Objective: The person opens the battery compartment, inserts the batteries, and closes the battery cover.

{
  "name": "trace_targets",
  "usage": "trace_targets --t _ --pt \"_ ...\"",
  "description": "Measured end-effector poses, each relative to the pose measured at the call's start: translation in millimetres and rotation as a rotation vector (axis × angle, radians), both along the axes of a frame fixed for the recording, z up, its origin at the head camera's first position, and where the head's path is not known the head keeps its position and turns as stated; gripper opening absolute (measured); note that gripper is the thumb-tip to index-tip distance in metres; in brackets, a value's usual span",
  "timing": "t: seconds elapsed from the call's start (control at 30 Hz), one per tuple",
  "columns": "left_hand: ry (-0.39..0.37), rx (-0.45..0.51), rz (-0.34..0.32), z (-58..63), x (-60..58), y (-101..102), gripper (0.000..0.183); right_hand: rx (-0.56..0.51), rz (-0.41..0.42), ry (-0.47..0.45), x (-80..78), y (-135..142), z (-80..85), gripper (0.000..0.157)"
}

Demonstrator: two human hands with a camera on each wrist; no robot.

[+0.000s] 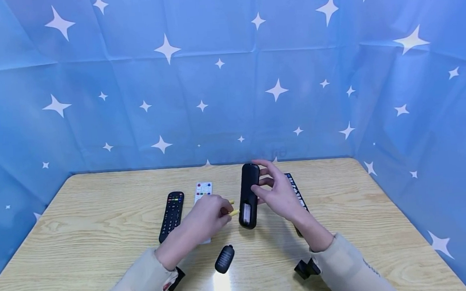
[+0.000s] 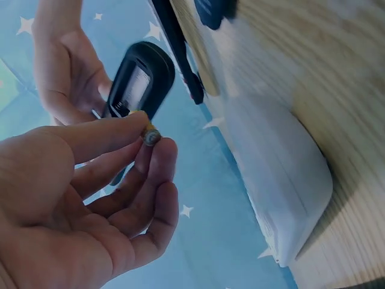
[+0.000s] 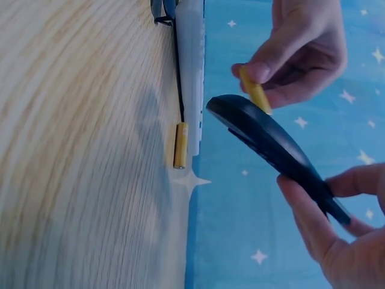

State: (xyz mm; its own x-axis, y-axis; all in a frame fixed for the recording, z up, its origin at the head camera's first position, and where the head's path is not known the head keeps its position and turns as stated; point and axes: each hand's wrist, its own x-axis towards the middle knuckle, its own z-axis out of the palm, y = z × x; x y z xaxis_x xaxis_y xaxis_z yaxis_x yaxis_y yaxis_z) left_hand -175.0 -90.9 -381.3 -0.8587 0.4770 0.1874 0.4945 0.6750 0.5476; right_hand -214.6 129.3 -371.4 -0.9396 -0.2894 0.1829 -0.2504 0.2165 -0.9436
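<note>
My right hand (image 1: 278,194) grips a black remote control (image 1: 249,184) by its sides, above the table, back side toward me. Its battery compartment (image 1: 247,213) is uncovered at the lower end. Between thumb and fingertips, my left hand (image 1: 210,213) pinches a yellow battery (image 3: 254,89), angled close to that compartment. The battery's flat end shows in the left wrist view. A second yellow battery (image 3: 180,146) lies on the table beside the white remote control (image 1: 203,189). Nearer to me lies a small black battery cover (image 1: 225,259).
Another black remote control (image 1: 172,216) lies left of the white one, which my left hand partly covers. A dark remote control (image 1: 296,190) sits behind my right forearm. The wooden table (image 1: 101,224) meets a blue star-patterned backdrop (image 1: 231,110) at its far edge.
</note>
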Motion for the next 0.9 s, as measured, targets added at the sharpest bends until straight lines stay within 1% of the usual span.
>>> trace_targets --t 0.13,0.27,0.37,0.5,0.67,0.77,0.9 --pt "0.007 0.044 0.005 1.8 4.5 2.5 0.007 -0.028 0.011 -0.020 0.3 -1.9 -1.0 0.062" --pt "0.025 0.043 0.006 1.9 6.5 4.8 0.005 -0.041 0.015 -0.024 2.1 -3.3 -1.8 0.062" --pt "0.026 0.052 0.009 2.0 8.2 5.9 0.005 -0.050 0.014 -0.017 3.0 -3.9 -2.4 0.062" --pt "0.016 0.086 0.019 1.6 10.6 7.4 0.008 -0.069 0.013 -0.013 3.5 -5.1 -3.2 0.061" --pt "0.030 0.113 0.041 0.2 13.4 9.9 0.011 -0.089 0.009 -0.023 3.7 -5.8 -3.2 0.061" --pt "0.029 0.119 0.052 -0.2 14.7 10.8 0.012 -0.110 0.008 -0.030 3.4 -5.6 -2.8 0.061" --pt "0.029 0.105 0.046 0.3 16.7 11.1 0.016 -0.135 0.005 -0.042 3.6 -5.3 -1.8 0.061"
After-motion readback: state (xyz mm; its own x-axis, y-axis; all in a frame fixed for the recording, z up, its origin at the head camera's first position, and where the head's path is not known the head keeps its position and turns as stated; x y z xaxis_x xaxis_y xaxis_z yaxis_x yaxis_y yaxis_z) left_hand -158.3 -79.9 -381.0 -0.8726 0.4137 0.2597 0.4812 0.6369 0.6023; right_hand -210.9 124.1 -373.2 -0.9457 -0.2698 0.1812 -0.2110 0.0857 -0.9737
